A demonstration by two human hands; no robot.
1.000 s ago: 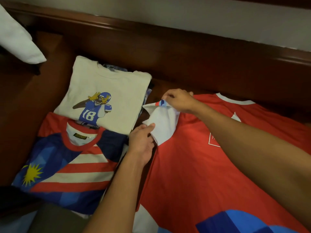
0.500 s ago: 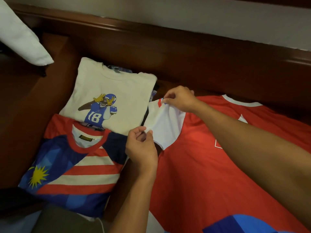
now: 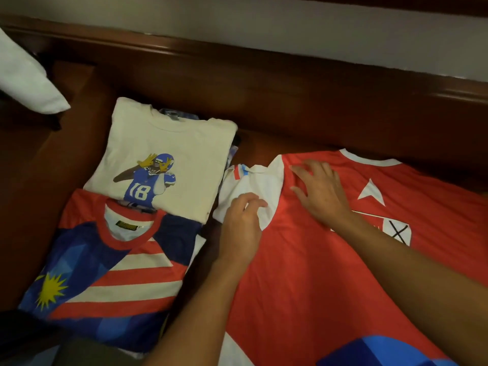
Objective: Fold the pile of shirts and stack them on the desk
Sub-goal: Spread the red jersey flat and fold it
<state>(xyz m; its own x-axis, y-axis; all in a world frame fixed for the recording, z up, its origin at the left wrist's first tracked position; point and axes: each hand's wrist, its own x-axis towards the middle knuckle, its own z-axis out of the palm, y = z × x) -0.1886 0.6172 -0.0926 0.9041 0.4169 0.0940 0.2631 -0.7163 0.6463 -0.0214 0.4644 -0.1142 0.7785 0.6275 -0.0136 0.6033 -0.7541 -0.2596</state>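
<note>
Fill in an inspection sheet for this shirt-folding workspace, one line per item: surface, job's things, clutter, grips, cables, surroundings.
Surface: dark wooden desk, visible beyond the shirts.
Job's things: red jersey spread flat, its white sleeve folded inward; cream shirt with an 18 print, folded atop other fabric; flag-pattern jersey folded, overlapping the cream one's near edge.
Clutter: white cloth at the far left corner.
Grips: left hand fingers curled on the white sleeve; right hand flat, fingers spread on the red jersey.
Cables: nothing seen.
Surroundings: wooden rail and pale wall behind.
</note>
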